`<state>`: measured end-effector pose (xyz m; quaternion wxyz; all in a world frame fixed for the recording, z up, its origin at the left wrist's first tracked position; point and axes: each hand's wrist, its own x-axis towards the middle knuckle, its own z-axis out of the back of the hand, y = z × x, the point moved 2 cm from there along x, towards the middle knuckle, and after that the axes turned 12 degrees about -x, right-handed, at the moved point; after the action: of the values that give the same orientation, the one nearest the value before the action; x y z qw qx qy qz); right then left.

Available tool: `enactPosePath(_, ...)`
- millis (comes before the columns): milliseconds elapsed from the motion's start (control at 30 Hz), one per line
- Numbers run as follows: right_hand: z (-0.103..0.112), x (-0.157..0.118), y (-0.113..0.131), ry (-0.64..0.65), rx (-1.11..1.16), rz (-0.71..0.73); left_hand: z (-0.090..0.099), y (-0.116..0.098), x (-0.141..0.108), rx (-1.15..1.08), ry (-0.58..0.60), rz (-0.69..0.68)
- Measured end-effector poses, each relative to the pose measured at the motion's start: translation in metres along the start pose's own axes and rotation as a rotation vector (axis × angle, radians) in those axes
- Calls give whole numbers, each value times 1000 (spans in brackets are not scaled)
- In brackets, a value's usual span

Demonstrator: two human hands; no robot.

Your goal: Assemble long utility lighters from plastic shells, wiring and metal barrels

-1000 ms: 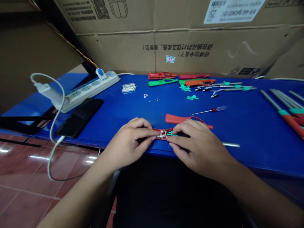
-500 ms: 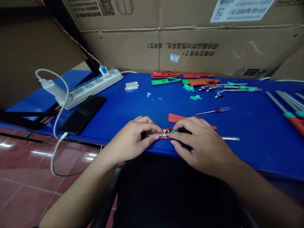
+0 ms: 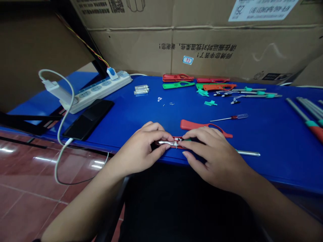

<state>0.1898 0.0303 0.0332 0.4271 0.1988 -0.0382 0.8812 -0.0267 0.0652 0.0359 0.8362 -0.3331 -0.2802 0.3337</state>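
Because the piece between the hands looks like thin moulded plastic, we judge it light and stiff, but liable to snap at its slim walls, and the small parts may slip. We would hold the red plastic casing (image 3: 178,138) by its long edges, clear of the slim silver tube (image 3: 165,143) lying across it. Both sit near the front edge of the blue table (image 3: 277,174), at six o'clock from the table's middle.

The left hand (image 3: 137,151) has its fingers curled together, and its thumb and forefinger seem to pinch the tube's end. The right hand (image 3: 214,158) has its fingers pressed together over the casing; we cannot tell whether they pinch anything.

Taking the hands as our centre, we count five plastic handle halves (image 3: 196,82) at twelve o'clock: two red, two green, one orange. One red handle (image 3: 205,129) lies just beyond the right hand. Three teal-collared rods (image 3: 259,93) lie at one o'clock, with two loose teal clips (image 3: 210,103) nearby. Two clear tubes (image 3: 141,89) lie at eleven, and one screwdriver (image 3: 228,117) at one. One phone (image 3: 88,119) and one power strip (image 3: 96,92) lie at ten.
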Motion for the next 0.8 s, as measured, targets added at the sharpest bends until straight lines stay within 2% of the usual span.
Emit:
enactPosePath(100,7,8,-6,1,-5,-19,0,-1,-3,13,4,-23)
enactPosePath(300,10,21,-19,179,46,26,-2,-2,-3,10,16,-27)
enactPosePath(500,9,24,-20,171,53,19,-3,-2,-1,12,29,-16)
enactPosePath(633,10,30,-19,216,68,20,-3,-2,-1,0,12,-23)
enactPosePath(800,22,25,-23,230,11,-13,-4,-9,-8,57,-26,-96)
